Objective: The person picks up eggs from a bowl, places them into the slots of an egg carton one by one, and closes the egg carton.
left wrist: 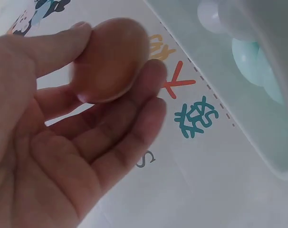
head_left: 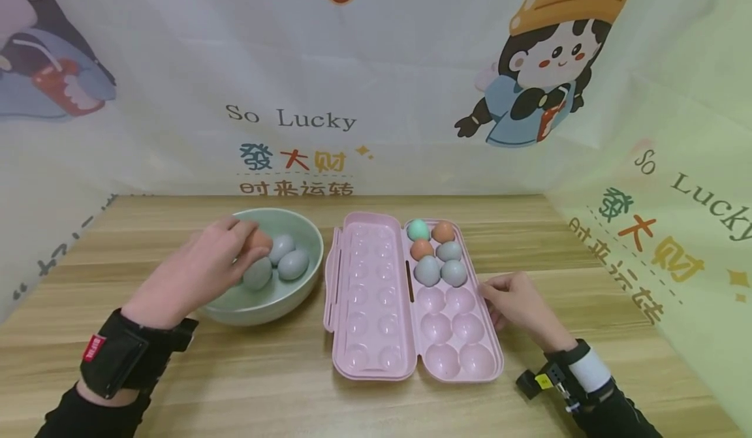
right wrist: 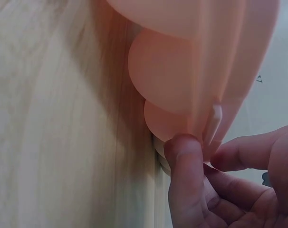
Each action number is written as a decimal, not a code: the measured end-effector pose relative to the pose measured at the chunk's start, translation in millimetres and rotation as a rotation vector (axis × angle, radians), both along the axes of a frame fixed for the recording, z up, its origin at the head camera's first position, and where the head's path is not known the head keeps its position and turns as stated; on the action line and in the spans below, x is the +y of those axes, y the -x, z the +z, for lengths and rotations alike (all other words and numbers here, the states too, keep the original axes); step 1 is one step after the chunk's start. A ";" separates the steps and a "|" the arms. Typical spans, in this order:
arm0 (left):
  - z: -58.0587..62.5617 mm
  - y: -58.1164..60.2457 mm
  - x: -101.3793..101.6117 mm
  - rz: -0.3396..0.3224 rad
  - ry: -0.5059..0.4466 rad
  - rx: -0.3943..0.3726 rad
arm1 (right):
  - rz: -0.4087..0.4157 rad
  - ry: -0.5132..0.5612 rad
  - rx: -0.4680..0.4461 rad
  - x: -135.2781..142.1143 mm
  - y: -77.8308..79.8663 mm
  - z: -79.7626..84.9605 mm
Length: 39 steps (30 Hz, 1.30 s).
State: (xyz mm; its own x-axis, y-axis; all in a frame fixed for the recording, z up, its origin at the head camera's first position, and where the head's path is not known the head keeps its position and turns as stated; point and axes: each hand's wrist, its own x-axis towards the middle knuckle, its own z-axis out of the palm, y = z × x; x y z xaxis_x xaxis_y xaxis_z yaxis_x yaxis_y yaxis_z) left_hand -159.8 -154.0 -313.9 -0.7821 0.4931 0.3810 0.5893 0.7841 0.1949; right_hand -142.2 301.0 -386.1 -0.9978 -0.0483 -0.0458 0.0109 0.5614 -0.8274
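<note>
My left hand (head_left: 202,265) pinches a brown egg (left wrist: 110,59) between thumb and fingers, above a pale green bowl (head_left: 311,288). Inside the bowl lie several bluish-grey eggs (head_left: 293,264); the hand covers part of its left side. To the right, a pink egg carton (head_left: 416,359) lies unfolded on the table, its lid half toward the bowl. Brown, grey-blue and green eggs (head_left: 419,230) fill the far cups of its right half, while the nearer cups hold none. At the carton's right edge, my right hand (head_left: 519,304) grips the rim (right wrist: 215,128) between thumb and finger.
Everything stands on a wooden table (head_left: 264,386). A pale printed cloth (head_left: 411,157) hangs behind the table and along its sides. Each wrist wears a black strap with a camera (head_left: 531,384).
</note>
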 end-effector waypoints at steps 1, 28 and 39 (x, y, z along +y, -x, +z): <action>0.6 -0.7 0.6 -0.001 -0.002 0.019 | -0.001 -0.001 -0.003 0.0 -0.2 0.3; 4.2 -5.1 17.6 -0.058 -0.106 0.275 | -0.013 -0.008 -0.008 -2.1 -2.1 4.7; 2.6 -7.9 31.8 -0.169 -0.114 0.320 | -0.023 -0.005 -0.009 -3.9 -2.8 4.6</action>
